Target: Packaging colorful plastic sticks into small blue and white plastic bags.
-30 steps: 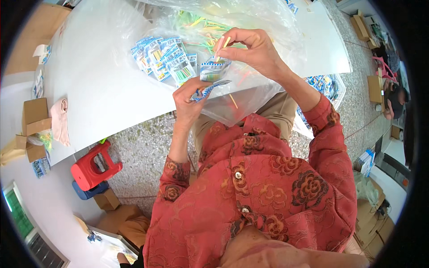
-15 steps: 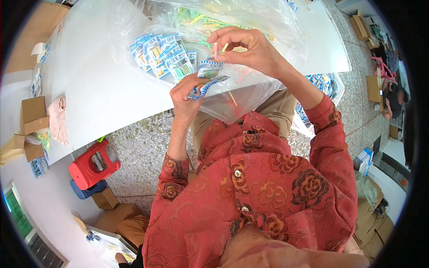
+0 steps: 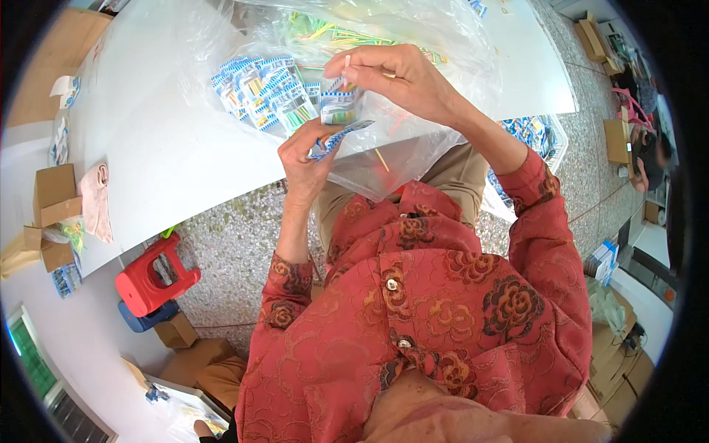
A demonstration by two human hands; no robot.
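My left hand [image 3: 301, 156] is closed around a few small blue-and-white packets [image 3: 347, 135] at the table's near edge. One clear-fronted packet [image 3: 338, 111] stands up from this hand, with yellow and green pieces showing inside. Just above it, my right hand [image 3: 406, 77] pinches a short pale pink stick [image 3: 347, 65] between thumb and fingers. A pile of filled packets [image 3: 262, 88] lies to the left of the hands. Beyond them, many green and yellow sticks [image 3: 340, 33] lie in a large clear plastic bag [image 3: 473, 52].
The bag's near part hangs over the edge of the white table [image 3: 185, 148] onto my lap, with a loose yellow stick [image 3: 382, 160] in it. A basket of packets [image 3: 550, 136] stands at the right. A red stool [image 3: 144, 284] is on the floor at left.
My right hand has shifted slightly left, over the packet. A yellow stick that showed in its fingers no longer shows there; the pink one remains. The packet now stands more upright.
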